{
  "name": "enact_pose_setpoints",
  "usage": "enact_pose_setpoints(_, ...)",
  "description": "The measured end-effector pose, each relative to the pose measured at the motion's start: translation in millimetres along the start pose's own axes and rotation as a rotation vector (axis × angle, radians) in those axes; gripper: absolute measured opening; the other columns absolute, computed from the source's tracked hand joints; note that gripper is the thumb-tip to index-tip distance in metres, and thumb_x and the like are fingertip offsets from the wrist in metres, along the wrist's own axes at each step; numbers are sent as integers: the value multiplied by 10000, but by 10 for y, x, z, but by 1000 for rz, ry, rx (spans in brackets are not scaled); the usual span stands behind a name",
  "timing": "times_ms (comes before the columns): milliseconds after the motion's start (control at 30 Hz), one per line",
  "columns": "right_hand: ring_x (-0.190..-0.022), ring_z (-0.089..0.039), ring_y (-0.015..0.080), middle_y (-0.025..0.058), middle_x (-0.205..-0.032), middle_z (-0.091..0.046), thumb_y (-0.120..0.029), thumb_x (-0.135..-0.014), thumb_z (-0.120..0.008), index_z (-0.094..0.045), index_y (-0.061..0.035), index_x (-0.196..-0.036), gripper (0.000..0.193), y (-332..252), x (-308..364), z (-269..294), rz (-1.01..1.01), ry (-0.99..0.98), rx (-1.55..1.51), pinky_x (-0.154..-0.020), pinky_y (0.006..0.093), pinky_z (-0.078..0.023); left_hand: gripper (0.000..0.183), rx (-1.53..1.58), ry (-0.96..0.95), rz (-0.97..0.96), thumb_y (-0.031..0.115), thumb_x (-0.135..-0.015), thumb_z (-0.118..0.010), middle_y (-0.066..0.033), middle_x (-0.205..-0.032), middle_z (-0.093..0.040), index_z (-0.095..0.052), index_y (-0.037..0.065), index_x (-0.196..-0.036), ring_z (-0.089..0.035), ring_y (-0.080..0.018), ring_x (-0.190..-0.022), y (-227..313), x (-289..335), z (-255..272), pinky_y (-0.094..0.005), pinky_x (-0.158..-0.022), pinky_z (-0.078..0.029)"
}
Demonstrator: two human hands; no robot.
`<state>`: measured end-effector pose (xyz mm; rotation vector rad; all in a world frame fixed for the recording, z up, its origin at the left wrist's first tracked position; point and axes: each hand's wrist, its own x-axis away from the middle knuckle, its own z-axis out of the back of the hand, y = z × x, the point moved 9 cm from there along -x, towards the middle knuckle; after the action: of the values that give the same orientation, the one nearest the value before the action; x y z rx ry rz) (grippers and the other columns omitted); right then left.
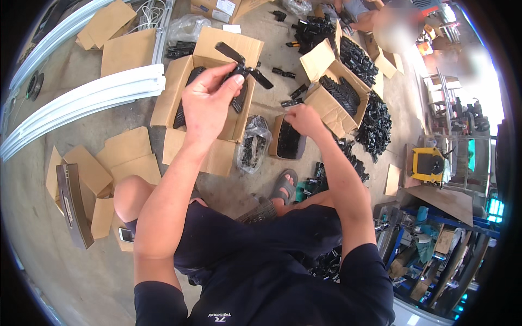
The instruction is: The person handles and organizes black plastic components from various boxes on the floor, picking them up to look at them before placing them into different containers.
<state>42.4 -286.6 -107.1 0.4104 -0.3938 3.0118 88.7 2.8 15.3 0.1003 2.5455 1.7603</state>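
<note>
Left hand: raised above a large carton, thumb and fingers pinching a black bladed part at its hub. Part: glossy, arms spread; one arm runs to the upper left, another to the lower right, so the long axis slants across the fingertips. Right hand: lower and to the right, at the far edge of a small cardboard box filled with small dark pieces; fingers bunched together — whether a piece sits between them cannot be told. Principal relation: the bladed part lies up and to the left of the right hand, well apart from it; the left hand is the nearer, being in contact, while the right hand is the nearer to the small box. Adjacent items: clear plastic bag with dark contents, just left of the small box; second carton holding stacked black parts, beyond the right hand and to its right.
</note>
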Motion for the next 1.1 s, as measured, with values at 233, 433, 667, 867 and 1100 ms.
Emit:
enact_pose_setpoints(233,-876,-707,374,163,-922,-735,-235,-840,-671,-758,-59,-884,202,-368,330,-1995,124,-249,-239,-809,477,-570,319,174,92,58,27,-920,-724,-147,-1030,-725,-649,-69,-1215,-723,-206,-861,-103,-79,153,-335,-795,-617)
enact_pose_setpoints(433,-989,-666,346,161,-985,-674,-212,-878,-646,-669,-63,-957,170,-483,429,-2784,109,-111,-80,-832,457,-550,341,224,172,164,39,-943,-692,-152,-1033,-721,-604,-69,-1253,-726,-213,-836,-149,-113,181,-331,-788,-615)
enact_pose_setpoints(667,-987,-654,309,138,-1084,-658,-163,-876,-575,-644,-77,-1090,240,-766,535,-3065,395,-93,262,-745,441,-569,351,253,199,224,35,-927,-720,-101,-997,-717,-622,-79,-1245,-679,-132,-826,-173,-82,238,-276,-767,-574)
enact_pose_setpoints(867,-1022,-650,344,189,-1073,-661,-186,-898,-544,-659,-30,-1064,256,-887,571,-3170,478,-115,275,-735,470,-589,312,330,120,209,25,-942,-699,-113,-1063,-709,-635,-51,-1238,-702,-167,-899,-212,-89,187,-296,-812,-599)
enact_pose_setpoints(1100,-1059,-644,379,215,-1107,-639,-136,-854,-596,-670,-17,-1072,259,-951,538,-2893,359,-191,199,-855,438,-582,334,351,138,224,43,-942,-705,-114,-1053,-707,-626,-48,-1253,-708,-186,-898,-184,29,233,-309,-812,-606)
